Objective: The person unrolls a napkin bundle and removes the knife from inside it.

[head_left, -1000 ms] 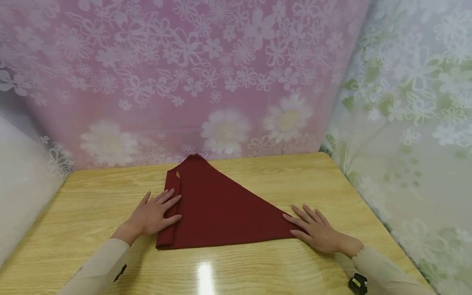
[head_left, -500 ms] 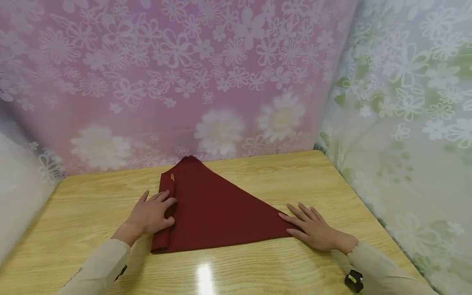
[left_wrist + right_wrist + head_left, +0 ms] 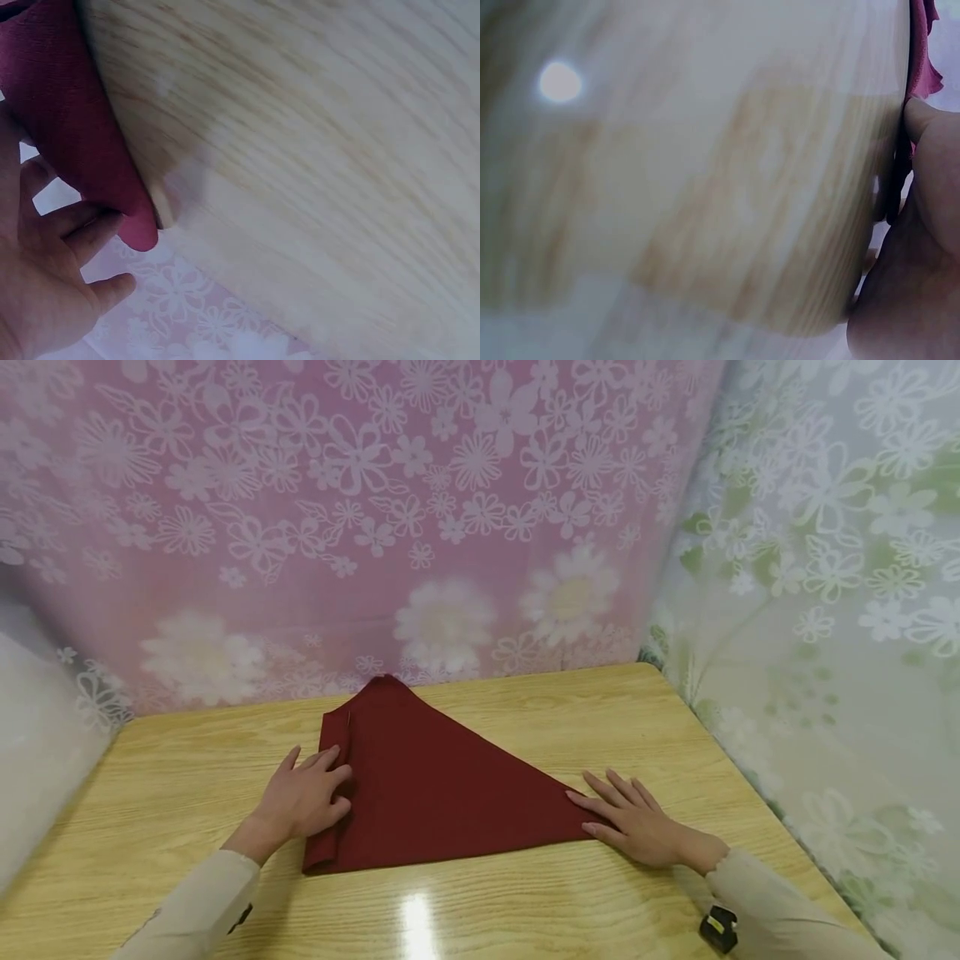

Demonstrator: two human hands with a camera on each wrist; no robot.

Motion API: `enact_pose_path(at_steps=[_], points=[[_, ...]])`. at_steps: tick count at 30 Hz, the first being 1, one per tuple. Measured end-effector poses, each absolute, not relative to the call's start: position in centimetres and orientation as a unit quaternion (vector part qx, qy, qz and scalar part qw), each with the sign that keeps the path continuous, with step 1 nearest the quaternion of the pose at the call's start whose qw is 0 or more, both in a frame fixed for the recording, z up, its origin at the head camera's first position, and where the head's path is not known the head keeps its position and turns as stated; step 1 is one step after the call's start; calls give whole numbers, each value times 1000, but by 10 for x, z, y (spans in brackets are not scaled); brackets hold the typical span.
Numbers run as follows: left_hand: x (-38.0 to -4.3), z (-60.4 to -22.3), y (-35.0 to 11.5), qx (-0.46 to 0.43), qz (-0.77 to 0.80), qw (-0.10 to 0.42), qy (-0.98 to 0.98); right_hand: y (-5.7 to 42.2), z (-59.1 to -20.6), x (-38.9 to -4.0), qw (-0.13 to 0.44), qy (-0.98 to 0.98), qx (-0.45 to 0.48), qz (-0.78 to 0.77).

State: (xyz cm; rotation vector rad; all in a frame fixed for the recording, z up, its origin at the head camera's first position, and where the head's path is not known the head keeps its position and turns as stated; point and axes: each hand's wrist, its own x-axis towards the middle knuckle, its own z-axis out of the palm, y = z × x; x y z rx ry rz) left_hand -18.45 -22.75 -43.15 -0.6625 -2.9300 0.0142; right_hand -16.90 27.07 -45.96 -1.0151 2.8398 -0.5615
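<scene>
Pink flower-printed fabric backdrop (image 3: 465, 560) fills the top of the frame, above a pale yellow wood-grain surface (image 3: 540, 902). Dark red, roughly triangular cloth (image 3: 442, 785) lies at centre, left edge folded over; the left hand (image 3: 302, 797), fingers loosely apart, touches that fold; the right hand (image 3: 641, 828), fingers spread, rests at the cloth's right corner

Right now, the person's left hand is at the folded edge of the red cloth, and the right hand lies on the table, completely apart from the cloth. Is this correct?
Not quite. The right hand is not apart from the cloth: the head view shows its fingers touching the narrow corner. The left hand is indeed at the folded edge.
</scene>
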Motion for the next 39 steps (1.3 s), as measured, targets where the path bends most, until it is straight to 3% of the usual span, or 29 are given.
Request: enact_pose_path(at_steps=[9, 16, 28, 39], points=[[-185, -435, -240, -241, -8, 88, -966, 270, -459, -172, 38, 926, -325, -188], [-181, -432, -254, -263, -3, 57, -963, 270, -466, -173, 33, 920, -335, -200], [-169, -441, -276, -194, -74, -1, -978, 271, -460, -172, 55, 930, -314, -184], [-163, -445, -280, -185, -75, -6, -980, 273, -467, -173, 44, 921, -331, -199]])
